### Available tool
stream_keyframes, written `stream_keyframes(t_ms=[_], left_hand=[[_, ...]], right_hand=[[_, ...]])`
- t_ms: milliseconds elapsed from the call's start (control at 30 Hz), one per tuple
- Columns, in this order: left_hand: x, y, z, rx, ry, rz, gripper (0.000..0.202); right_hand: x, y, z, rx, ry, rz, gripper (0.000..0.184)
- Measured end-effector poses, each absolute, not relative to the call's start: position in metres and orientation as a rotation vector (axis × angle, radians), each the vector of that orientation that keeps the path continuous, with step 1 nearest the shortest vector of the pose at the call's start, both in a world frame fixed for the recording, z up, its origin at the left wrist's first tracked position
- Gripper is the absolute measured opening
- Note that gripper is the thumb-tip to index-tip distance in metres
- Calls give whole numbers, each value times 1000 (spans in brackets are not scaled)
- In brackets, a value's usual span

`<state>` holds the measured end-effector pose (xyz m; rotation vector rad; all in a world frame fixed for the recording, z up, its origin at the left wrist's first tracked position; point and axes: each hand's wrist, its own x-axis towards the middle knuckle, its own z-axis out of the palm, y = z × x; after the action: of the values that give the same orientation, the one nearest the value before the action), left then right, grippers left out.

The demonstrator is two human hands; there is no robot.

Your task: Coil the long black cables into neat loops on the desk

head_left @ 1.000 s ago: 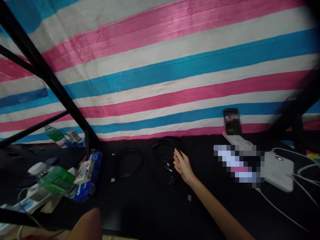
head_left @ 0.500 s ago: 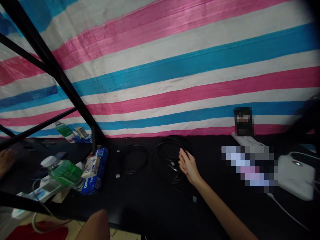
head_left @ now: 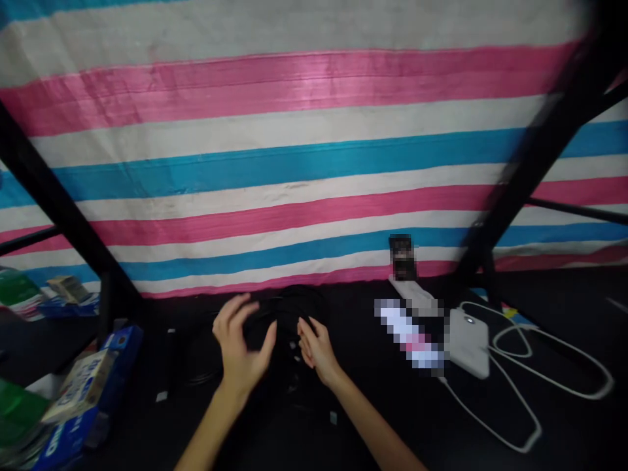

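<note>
My left hand [head_left: 240,343] hovers over the black table, its fingers spread and thumb apart, with nothing between them. Just right of it is my right hand [head_left: 318,350], fingers curled in toward the thumb; whatever they may hold is hidden. A coil of black cable [head_left: 299,302] lies behind and between the two hands, with small metal-tipped connectors near the right fingers. Another black cable coil [head_left: 203,378] is to the left, partly covered by my left hand and forearm. Dark surfaces make the cables' outlines hard to follow.
A white power bank [head_left: 468,343] with white cables [head_left: 564,386] lies at the right, beside a blurred-out phone-like object [head_left: 409,333]. At left are a blue snack box [head_left: 73,418] and a green bottle [head_left: 19,409]. Black frame posts [head_left: 530,163] rise on both sides before a striped tarp [head_left: 294,157].
The view has swung to the right. My left hand has come in over the table with fingers spread. My right hand stays curled near the cable coil, now beside the left.
</note>
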<state>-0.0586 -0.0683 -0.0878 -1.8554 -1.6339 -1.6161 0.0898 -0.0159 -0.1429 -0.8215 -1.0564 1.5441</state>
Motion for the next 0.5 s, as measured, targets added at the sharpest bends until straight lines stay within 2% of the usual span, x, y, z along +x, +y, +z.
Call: stream_keyframes(t_ms=[67, 200, 367, 500], left_hand=[[-59, -38, -100, -1933, -1876, -1790, 45], [-67, -15, -131, -1928, -2335, -2177, 31], [-60, -27, -146, -2027, -2492, -2509, 48], [-44, -35, -147, -2196, -2569, -2645, 50]], right_hand=[[92, -17, -142, -798, -1084, 1572, 46], [98, -14, -135, -792, -905, 1656, 43], [109, -5, -125, -697, -558, 1722, 45], [115, 0, -125, -565, -441, 1781, 44]])
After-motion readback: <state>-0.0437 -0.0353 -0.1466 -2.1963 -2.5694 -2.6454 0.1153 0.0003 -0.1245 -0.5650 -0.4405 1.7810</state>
